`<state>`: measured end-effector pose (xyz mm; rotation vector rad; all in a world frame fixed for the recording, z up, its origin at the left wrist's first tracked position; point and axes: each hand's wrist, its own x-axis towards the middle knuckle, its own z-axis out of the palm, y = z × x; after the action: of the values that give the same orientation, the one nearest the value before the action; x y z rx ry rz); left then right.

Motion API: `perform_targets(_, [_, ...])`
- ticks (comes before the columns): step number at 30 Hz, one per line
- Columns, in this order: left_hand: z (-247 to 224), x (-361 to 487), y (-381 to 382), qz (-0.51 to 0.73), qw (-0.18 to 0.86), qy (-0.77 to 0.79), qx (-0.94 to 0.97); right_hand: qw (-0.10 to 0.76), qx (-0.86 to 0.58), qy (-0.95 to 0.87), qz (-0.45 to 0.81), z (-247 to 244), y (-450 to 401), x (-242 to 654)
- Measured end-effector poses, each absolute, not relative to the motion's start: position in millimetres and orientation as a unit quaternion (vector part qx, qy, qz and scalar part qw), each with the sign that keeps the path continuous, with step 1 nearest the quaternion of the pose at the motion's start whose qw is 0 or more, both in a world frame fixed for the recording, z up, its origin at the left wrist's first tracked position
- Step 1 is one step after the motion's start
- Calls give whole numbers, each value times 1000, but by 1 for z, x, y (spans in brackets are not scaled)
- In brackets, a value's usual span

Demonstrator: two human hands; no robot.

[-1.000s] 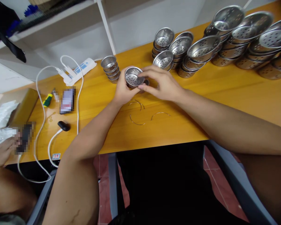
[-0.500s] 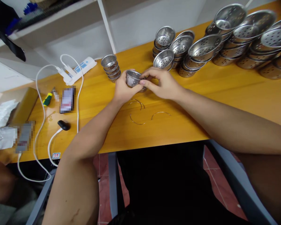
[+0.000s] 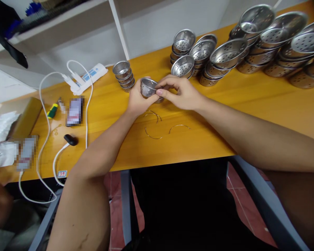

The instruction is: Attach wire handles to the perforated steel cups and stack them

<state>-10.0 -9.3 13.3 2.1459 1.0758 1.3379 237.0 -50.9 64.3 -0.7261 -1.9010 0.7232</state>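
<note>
The desk (image 3: pixel 199 144) runs across, its near edge well behind the work, with bare wood to the right and in front. Tall stacks of perforated metal cups (image 3: pixel 227 55) line the back right; a smaller stack (image 3: pixel 123 78) stands just left of the hands. Between these, one small cup (image 3: pixel 148 88) tilts off upright, its rim sloping down rightward; which way its mouth faces is unclear. The left hand (image 3: pixel 139 100) clamps its fingers around the cup's side. The right hand (image 3: pixel 182 92) brings thumb and forefinger nearly together at the rim; whether they pinch anything cannot be told. Thin curved wires (image 3: pixel 180 126) lie nearer the edge.
</note>
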Motion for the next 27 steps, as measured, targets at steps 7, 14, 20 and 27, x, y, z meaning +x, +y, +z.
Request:
perform_targets(7, [18, -8, -11, 474, 178, 323, 800, 428, -292, -812, 267, 67, -56, 239])
perform_targets(14, [18, -9, -10, 462, 160, 323, 810, 392, -307, -836, 230, 69, -62, 240])
perform_targets(20, [17, -10, -7, 468, 137, 267, 831, 355, -353, -846, 183, 81, -68, 242])
perform_targets(27, [18, -13, -4, 414, 118, 266, 862, 316, -345, -869, 160, 106, -73, 257])
